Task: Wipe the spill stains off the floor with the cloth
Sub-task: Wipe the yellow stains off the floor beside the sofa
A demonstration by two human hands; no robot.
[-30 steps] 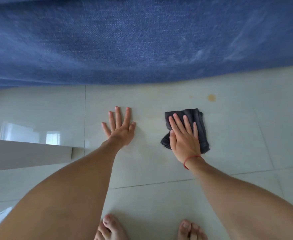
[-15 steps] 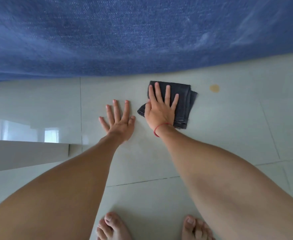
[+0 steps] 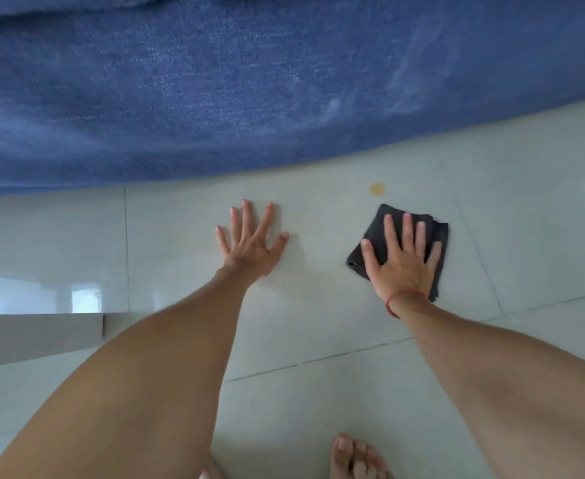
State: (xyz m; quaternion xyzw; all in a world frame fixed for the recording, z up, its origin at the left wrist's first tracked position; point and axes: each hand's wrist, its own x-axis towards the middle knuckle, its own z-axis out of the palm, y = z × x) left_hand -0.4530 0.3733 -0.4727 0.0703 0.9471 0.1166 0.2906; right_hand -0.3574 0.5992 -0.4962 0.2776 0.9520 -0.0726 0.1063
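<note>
A folded dark grey cloth [image 3: 377, 229] lies flat on the pale tiled floor [image 3: 318, 305]. My right hand [image 3: 401, 261] presses down on it with the fingers spread, a red string round the wrist. A small round yellowish stain [image 3: 376, 189] sits on the tile just beyond the cloth's far corner, apart from it. My left hand [image 3: 249, 245] rests flat on the bare floor to the left, fingers apart, holding nothing.
A large blue fabric surface [image 3: 249, 91] fills the far side and meets the floor just past the stain. A white board edge [image 3: 35, 335] juts in at the left. My bare toes [image 3: 353, 454] show at the bottom.
My right hand has slid the cloth from beside my left hand out to the right and nearer to me. The left hand has stayed planted.
</note>
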